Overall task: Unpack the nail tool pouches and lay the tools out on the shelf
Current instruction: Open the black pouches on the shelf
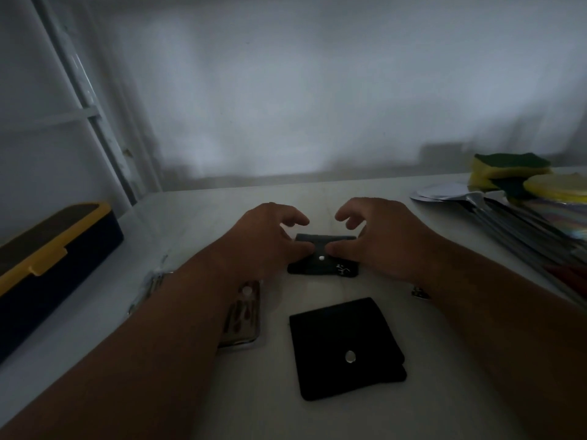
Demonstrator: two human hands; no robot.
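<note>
A small black pouch with a white snap lies flat on the white shelf. My left hand and my right hand hover over it from either side. Both thumbs touch its flap just above the snap. The fingers curve above its far edge without closing on it. Nearer to me lies a second black pouch, closed with a metal snap. A clear pouch with tools inside lies partly under my left forearm.
A dark box with a yellow lid stands at the left. At the right are yellow-green sponges and a pile of flat packets and metal utensils. Small metal pieces lie beside my left arm, and another small metal piece by my right wrist.
</note>
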